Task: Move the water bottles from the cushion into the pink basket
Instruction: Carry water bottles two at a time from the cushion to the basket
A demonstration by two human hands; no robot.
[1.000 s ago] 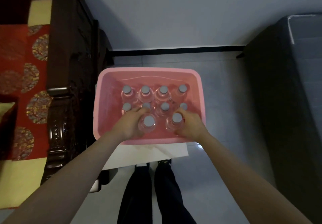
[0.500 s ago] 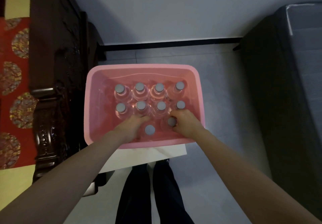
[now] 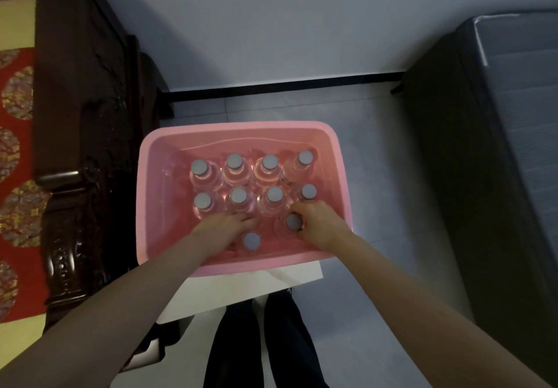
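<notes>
1. Head view: the pink basket [image 3: 241, 126] sits centre frame on a white worktop [image 3: 241, 286]. Ten grey-capped water bottles [image 3: 235, 162] stand upright inside, in two back rows of four plus two nearer the bottom of the frame.
2. The right hand [image 3: 324, 227] has its fingers curled round the neck of the front-right bottle [image 3: 294, 221], so that grip is closed on it.
3. The left hand [image 3: 222, 232] lies against the front-left bottle [image 3: 251, 241]. Its fingers look fairly straight and the thumb side is hidden, so I can't tell if it's holding or just touching.
4. Step, judged: seating a pair into the third row. The next move calls for letting go and lifting both hands straight up so they don't knock the neighbouring bottles, then going back to the cushion.
5. The red patterned cushion [image 3: 27, 134] is at the left edge, cut off by the frame. No bottles show on that strip, so how many are left is unknown.
6. The clear bottle bodies blur into the pink, their bases are hidden, and the light is dim.
</notes>
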